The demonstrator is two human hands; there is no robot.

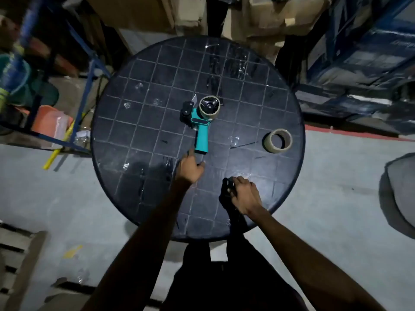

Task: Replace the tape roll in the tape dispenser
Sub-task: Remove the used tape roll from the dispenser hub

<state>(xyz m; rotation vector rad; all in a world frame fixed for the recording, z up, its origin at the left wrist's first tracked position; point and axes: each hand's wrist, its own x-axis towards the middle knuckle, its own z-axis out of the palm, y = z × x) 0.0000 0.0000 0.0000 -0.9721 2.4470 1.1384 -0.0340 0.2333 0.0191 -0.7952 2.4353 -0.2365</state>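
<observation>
Tape dispenser [197,122]: lay on its side near the middle of the round table, teal handle pointing toward the person, black blade end to the left.
Roll on dispenser [209,106]: a thin tan ring sat on the dispenser's hub, the black hub showing through its wide core.
Spare tape roll [277,141]: a tan roll lay flat, well apart to the right of the dispenser and near the table's right edge.
Left hand [190,168]: hovered just short of the handle's butt, fingers spread and relaxed, forefinger extended toward the handle, gripping nothing.
Right hand [243,195]: rested at the near part of the table, fingers curled under; whether they held anything could not be told in the dim light.
Table [125,122]: dark, gridded with pale lines, with scraps of clear tape stuck to it; bare surface lay on all sides of the dispenser.
Surroundings: cardboard boxes [265,16] beyond the far rim, a blue metal rack [89,77] close to the left rim, grey floor at both sides.
</observation>
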